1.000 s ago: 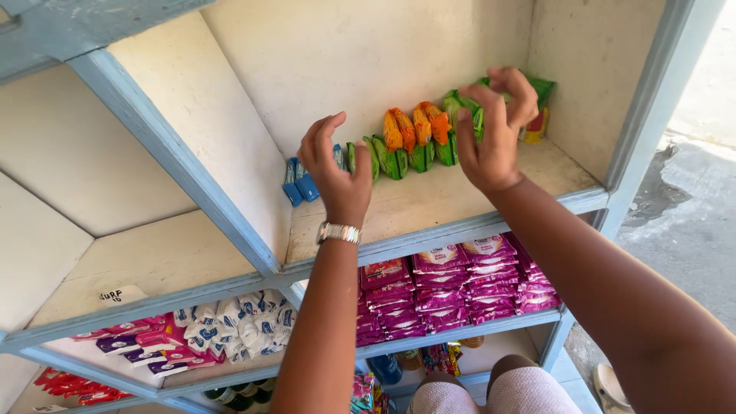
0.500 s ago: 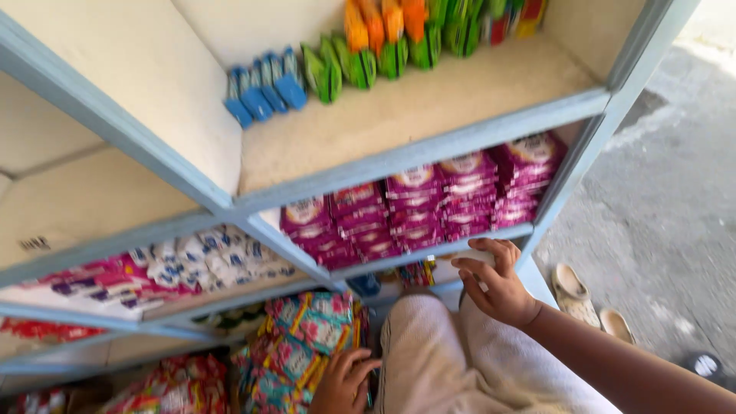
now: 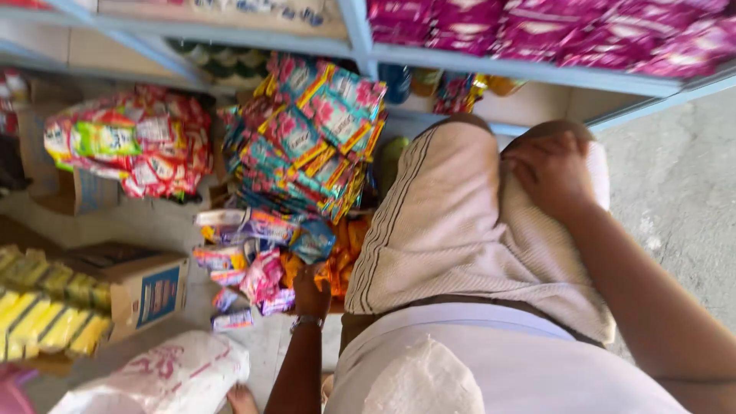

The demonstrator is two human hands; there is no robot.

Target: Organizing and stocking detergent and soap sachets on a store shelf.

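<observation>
My left hand (image 3: 310, 294), with a wristwatch (image 3: 305, 323) on the wrist, reaches down into a heap of small packets on the floor. It lies on orange packets (image 3: 346, 253), right beside pink sachets (image 3: 262, 277); its fingers are hidden among them. A big bundle of teal and pink sachet strips (image 3: 310, 146) lies just beyond it. My right hand (image 3: 548, 172) rests on my knee, on the beige striped shorts (image 3: 452, 230), and holds nothing.
A blue shelf rail (image 3: 498, 65) runs across the top, with magenta packets (image 3: 575, 34) on it. At left are a bag of red and green packets (image 3: 130, 149), a cardboard box (image 3: 149, 287), yellow packets (image 3: 46, 307) and a white sack (image 3: 161, 379). Grey concrete floor (image 3: 682, 199) lies to the right.
My view has dropped from the upper shelves to the floor. My left hand went down from the top shelf into the packet heap; my right hand came down onto my knee.
</observation>
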